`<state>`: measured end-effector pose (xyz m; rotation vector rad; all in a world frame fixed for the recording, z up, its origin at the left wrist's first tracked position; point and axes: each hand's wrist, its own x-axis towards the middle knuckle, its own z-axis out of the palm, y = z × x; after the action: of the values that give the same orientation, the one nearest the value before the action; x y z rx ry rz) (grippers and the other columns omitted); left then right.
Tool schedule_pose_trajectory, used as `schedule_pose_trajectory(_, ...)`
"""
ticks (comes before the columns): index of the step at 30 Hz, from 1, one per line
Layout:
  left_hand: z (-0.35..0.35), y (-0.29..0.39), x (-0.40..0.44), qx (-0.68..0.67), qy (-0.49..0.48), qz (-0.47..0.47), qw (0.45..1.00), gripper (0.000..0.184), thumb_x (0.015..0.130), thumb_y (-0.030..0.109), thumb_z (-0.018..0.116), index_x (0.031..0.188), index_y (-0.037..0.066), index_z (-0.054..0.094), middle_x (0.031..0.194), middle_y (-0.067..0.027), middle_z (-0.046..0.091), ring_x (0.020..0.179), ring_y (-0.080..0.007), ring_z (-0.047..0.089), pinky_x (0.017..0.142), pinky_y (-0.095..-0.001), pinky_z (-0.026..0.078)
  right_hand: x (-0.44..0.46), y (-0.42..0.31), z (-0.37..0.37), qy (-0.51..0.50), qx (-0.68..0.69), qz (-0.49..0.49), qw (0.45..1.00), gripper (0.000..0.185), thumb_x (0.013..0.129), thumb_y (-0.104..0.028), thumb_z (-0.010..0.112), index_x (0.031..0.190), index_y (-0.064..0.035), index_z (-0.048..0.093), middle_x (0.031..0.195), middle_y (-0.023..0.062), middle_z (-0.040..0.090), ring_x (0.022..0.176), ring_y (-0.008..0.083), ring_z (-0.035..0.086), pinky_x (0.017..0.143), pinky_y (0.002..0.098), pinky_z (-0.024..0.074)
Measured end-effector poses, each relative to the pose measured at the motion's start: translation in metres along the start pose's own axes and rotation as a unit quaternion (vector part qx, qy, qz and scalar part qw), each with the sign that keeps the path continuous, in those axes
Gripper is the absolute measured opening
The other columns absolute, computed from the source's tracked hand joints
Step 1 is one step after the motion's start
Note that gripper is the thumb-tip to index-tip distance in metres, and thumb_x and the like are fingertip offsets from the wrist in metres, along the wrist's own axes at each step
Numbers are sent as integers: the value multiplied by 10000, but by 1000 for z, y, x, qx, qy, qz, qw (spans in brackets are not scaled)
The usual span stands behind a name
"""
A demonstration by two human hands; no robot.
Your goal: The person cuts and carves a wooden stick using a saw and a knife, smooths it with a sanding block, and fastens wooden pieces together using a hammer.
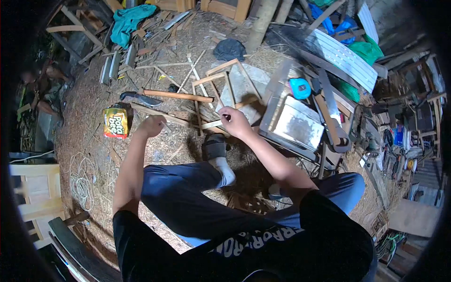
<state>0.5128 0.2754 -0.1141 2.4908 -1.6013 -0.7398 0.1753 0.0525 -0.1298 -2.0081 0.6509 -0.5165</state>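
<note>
My left hand [152, 126] is closed in a pinch above the ground, with a small pale bit at its fingertips that I cannot make out. My right hand [235, 123] has its fingers curled round, leaving a dark gap inside the curl. Beside its fingertips is a pale wood strip [211, 125]; whether they grip it I cannot tell. Ahead lie thin wooden frames [216, 77], a brown wooden handle [178, 96] and a knife with a dark handle [143, 98]. A yellow and red snack packet [116, 123] sits left of my left hand.
At right, a wooden box [277, 101] bears a metal sheet [298, 123], a blue tape measure [299, 88] and a handsaw [331, 103]. Coiled cord [82, 181] lies at left. Wood scraps litter the ground. Another person's limbs [49, 89] show dimly at far left.
</note>
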Motion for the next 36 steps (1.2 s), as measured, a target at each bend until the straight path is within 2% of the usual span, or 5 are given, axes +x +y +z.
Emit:
schedule_pose_trajectory(14, 115, -70, 2, -116, 91, -43, 988, 199, 1001, 150, 651, 1142, 59, 758, 1104, -217, 753, 1006, -402, 735, 866, -460, 574, 36, 116, 191, -177, -98, 14, 979, 251, 844, -121, 810, 1088, -85, 768, 1016, 169, 758, 975, 356, 750, 884, 429, 592)
schedule_pose_trajectory(19, 141, -85, -16, -167, 18, -117, 979, 239, 1005, 161, 624, 1162, 66, 777, 1177, -210, 766, 1089, -381, 742, 929, -451, 595, 51, 143, 237, -264, -179, -44, 947, 422, 873, -230, 801, 1284, -154, 742, 1553, 202, 539, 1379, 421, 558, 1116, 458, 493)
schedule_pose_trajectory(23, 172, -103, 1, -145, 68, -105, 981, 260, 987, 176, 629, 1196, 140, 778, 1177, -198, 763, 1086, -402, 732, 939, -475, 594, 68, 140, 262, -260, -18, 293, 920, 805, 929, -403, 754, 1645, -223, 433, 1654, 179, 460, 1537, 380, 397, 1281, 441, 272)
schedule_pose_trajectory(30, 136, -87, 11, -127, 163, -128, 970, 219, 951, 137, 660, 1149, 121, 753, 1102, -213, 752, 1016, -430, 725, 892, -512, 585, 60, 140, 234, -179, -187, -148, 954, 366, 962, -182, 750, 1289, -94, 612, 1288, 212, 667, 1056, 358, 717, 760, 456, 584)
schedule_pose_trajectory(36, 90, -58, 17, -67, 242, -45, 967, 251, 892, 77, 716, 1142, 72, 734, 1187, -217, 707, 1130, -462, 656, 972, -518, 546, 57, 29, 151, -45, -67, -17, 997, 378, 981, -183, 720, 1273, -13, 549, 831, 293, 685, 822, 494, 705, 714, 581, 544)
